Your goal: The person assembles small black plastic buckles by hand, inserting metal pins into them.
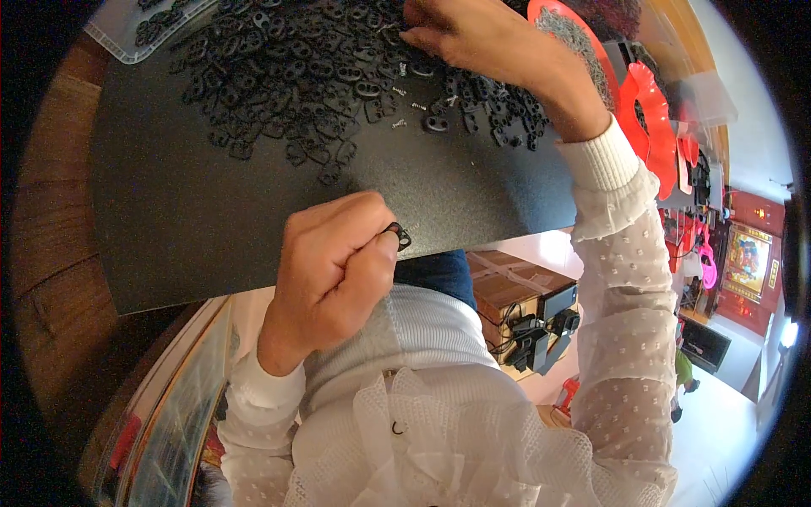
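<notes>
My left hand [334, 270] is closed above the near edge of the dark table [203, 211]. Between its thumb and forefinger it pinches a small black plastic part with holes [404, 240], one end sticking out to the right. My right hand [473, 38] reaches over a wide heap of similar black parts [287, 76] at the far side. Its fingers are bent together, partly cut off by the top of the picture, so anything in them is hidden. Below its fingers, several small silver screws [400, 124] lie scattered. Another cluster of small black parts [498, 106] lies beneath the right wrist.
A clear plastic tray [135, 52] with black parts stands at the far left. On the right are a red bowl [604, 72] full of small metal pieces and a red wavy-rimmed dish [646, 127]. Below the table edge, a cardboard box [507, 287] carries black adapters [530, 345].
</notes>
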Demonstrator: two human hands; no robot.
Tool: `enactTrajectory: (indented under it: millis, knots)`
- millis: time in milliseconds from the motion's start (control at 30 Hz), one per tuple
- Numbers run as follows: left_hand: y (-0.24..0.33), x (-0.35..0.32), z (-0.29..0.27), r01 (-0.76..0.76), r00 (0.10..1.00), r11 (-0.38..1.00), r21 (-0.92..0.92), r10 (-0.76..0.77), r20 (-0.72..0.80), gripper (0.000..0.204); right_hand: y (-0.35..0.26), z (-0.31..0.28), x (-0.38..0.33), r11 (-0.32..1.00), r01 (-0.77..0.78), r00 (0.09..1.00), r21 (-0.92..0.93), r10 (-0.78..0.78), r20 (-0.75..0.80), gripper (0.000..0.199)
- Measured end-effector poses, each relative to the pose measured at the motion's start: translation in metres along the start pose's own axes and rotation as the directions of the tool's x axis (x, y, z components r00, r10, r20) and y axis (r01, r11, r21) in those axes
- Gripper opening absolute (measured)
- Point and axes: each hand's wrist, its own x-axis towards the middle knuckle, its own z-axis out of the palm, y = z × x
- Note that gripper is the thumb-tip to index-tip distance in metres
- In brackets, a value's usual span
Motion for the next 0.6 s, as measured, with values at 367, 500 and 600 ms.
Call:
enactTrajectory:
  millis: [367, 500, 600]
  knots:
    - [-0.001, -0.001, 0.003, 0.015, 1.0, 1.0, -0.026, -0.016, -0.021, 0.01, 0.001, 0.005, 0.0, 0.997, 0.07, 0.995, -0.019, -0.071, -0.062, 0.016]
    - [-0.004, 0.001, 0.002, -0.008, 1.0, 0.999, -0.045, 0.007, -0.017, 0.01, -0.025, -0.01, -0.014, 0.994, 0.057, 0.984, 0.089, -0.041, -0.173, 0.015]
    - [0.0, -0.002, 0.003, 0.018, 0.998, 0.997, -0.071, -0.022, -0.056, 0.011, -0.033, 0.001, -0.036, 0.948, 0.033, 0.989, 0.317, 0.015, -0.15, 0.019]
